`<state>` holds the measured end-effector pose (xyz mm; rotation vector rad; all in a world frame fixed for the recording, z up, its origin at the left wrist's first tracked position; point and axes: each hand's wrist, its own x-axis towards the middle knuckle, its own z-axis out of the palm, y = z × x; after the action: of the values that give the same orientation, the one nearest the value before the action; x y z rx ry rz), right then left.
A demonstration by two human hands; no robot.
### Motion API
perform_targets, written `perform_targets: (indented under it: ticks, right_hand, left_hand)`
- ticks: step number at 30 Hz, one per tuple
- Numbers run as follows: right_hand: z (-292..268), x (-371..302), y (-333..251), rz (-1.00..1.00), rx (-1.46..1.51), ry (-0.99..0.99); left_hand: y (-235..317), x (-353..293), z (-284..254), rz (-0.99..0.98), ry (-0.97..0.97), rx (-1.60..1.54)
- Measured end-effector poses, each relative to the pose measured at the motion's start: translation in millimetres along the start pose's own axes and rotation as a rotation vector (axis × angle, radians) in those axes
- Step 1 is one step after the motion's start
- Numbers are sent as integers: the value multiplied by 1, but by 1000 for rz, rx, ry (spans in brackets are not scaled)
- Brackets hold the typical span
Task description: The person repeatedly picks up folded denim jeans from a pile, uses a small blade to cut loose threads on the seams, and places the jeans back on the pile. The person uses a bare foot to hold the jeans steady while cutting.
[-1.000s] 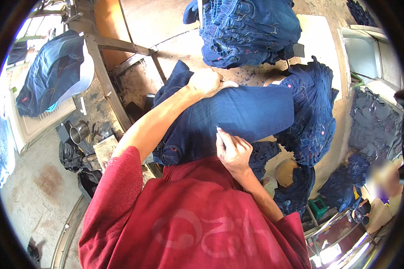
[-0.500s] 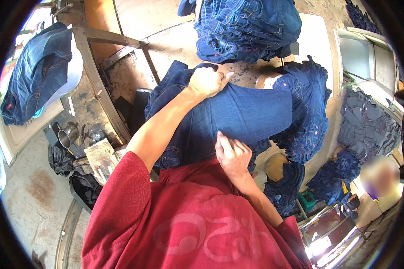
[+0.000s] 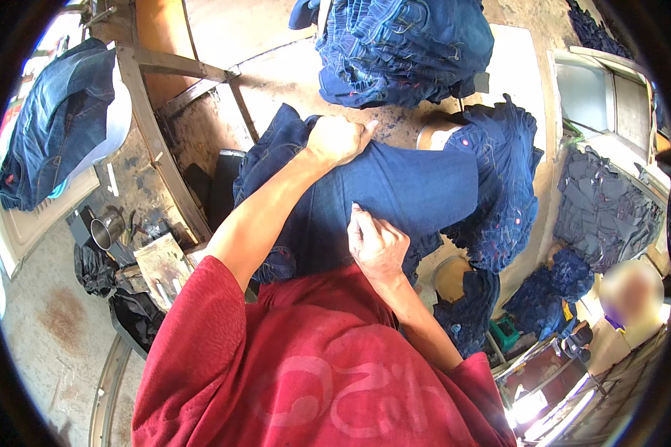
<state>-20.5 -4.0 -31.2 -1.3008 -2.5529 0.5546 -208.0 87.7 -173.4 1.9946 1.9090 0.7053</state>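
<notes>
A pair of dark blue jeans (image 3: 417, 182) lies across my lap, one leg stretched out to the right with its hem at the far end. My left hand (image 3: 339, 140) is closed on the far edge of the denim, thumb sticking out. On the near side of that leg rests my right hand (image 3: 379, 244), fingers curled and pressed together at the tips. Whatever these fingertips may hold is too small to make out. Beside the hem hangs a bundle of gathered blue jeans (image 3: 503, 186).
A tall heap of jeans (image 3: 406, 48) stands ahead. Wooden framing (image 3: 160, 149) and a metal mug (image 3: 108, 229) are to the left, with more jeans (image 3: 60, 123) on a ledge. Dark garments (image 3: 608, 208) pile up at the right, near another person (image 3: 632, 298) and a green crate (image 3: 505, 333).
My right hand has slid slightly farther from me along the denim. My left hand keeps its grip, and the whole view has shifted a little.
</notes>
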Motion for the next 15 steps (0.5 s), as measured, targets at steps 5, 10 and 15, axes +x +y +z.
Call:
perform_targets:
  ticks: [5,10,15]
  right_hand:
    - [-23,-26,-5,-4,36,-4]
    - [-6,-12,5,6,137,41]
    - [-6,-15,4,24,29,-26]
  left_hand:
    - [0,0,-1,-30,-30,-46]
    - [1,1,-1,-20,23,-92]
    - [2,0,-2,-31,-23,-42]
